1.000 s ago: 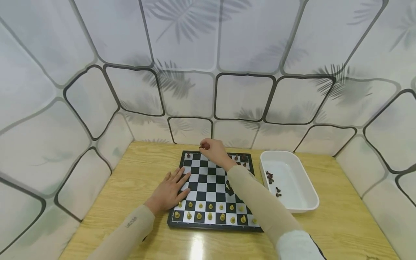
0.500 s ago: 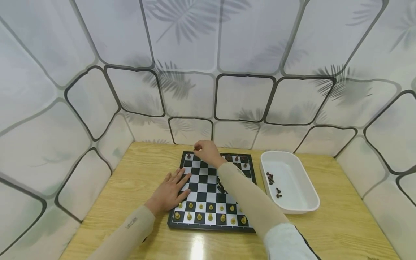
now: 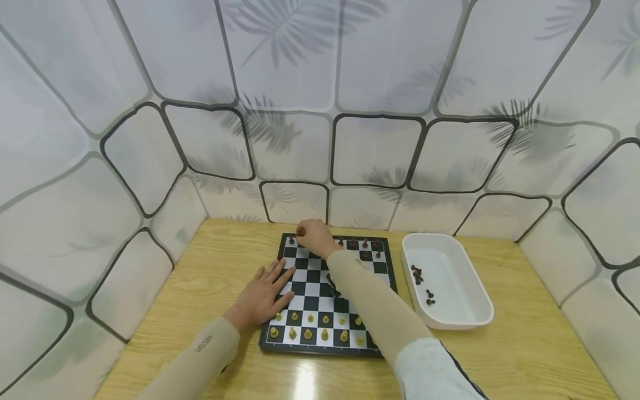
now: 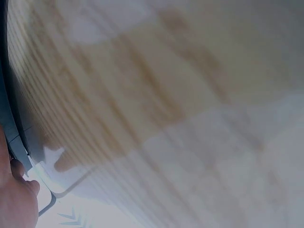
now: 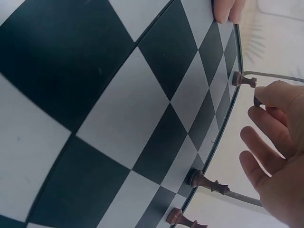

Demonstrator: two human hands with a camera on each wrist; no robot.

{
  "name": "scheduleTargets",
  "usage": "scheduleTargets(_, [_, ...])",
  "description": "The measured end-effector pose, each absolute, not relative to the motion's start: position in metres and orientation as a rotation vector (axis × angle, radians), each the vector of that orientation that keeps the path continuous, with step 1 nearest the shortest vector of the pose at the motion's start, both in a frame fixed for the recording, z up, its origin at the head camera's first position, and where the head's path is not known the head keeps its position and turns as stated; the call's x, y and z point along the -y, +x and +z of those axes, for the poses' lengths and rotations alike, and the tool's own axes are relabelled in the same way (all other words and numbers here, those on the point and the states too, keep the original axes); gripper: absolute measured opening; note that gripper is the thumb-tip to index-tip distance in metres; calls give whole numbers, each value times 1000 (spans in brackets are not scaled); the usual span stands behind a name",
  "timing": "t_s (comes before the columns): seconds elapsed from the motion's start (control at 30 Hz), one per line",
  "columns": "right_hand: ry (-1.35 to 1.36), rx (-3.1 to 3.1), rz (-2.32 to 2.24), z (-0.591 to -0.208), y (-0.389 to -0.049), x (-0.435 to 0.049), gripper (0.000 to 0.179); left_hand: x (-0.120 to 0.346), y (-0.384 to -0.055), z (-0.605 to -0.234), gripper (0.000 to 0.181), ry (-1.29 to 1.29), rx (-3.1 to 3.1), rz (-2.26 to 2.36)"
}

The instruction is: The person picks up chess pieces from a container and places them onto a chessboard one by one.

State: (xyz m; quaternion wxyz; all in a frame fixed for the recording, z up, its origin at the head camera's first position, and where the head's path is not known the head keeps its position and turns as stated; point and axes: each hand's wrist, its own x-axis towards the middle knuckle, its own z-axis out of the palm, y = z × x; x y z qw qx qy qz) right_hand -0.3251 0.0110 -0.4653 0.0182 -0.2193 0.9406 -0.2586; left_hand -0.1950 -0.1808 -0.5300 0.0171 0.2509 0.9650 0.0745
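Observation:
A black-and-white chessboard (image 3: 311,289) lies on the table. My left hand (image 3: 261,295) rests on its left edge, fingers straight and spread. Over the far row, toward the left corner, my right hand (image 3: 316,238) pinches a dark chess piece (image 5: 257,101) between thumb and forefinger, the other fingers loosely bent. Most of that piece is hidden. A brown rook-like piece (image 5: 244,80) stands in the far left corner beside it. Further along the row, a taller brown chess piece (image 5: 209,182) stands upright. Yellow chess pieces (image 3: 324,334) fill two near rows.
A white plastic tray (image 3: 467,278) stands right of the board, holding several brown chess pieces (image 3: 416,274). More brown pieces (image 3: 365,244) stand at the board's far right. A patterned curtain (image 3: 375,150) hangs behind the wooden table (image 3: 220,244).
My right hand has shifted left along the far row with the dark chess piece, nearer the corner piece, uncovering more brown pieces to its right. My left hand has stayed put.

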Motion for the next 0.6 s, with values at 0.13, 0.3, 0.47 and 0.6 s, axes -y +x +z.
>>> scheduleTargets(0.13, [-660, -2932, -746, -466, -325, -9, 15, 182, -196, -531, 73, 773, -3011, 227])
scheduleTargets(0.3, [-607, -2940, -668, -469, -326, -11, 12, 181, -196, -530, 74, 757, -3013, 212])
scheduleTargets(0.47, [-575, -2951, -637, -471, -325, -12, 13, 181, -195, -528, 74, 745, -3000, 205])
scheduleTargets(0.6, [-559, -2961, -612, -473, -326, -12, 12, 180, -194, -527, 73, 746, -2997, 212])
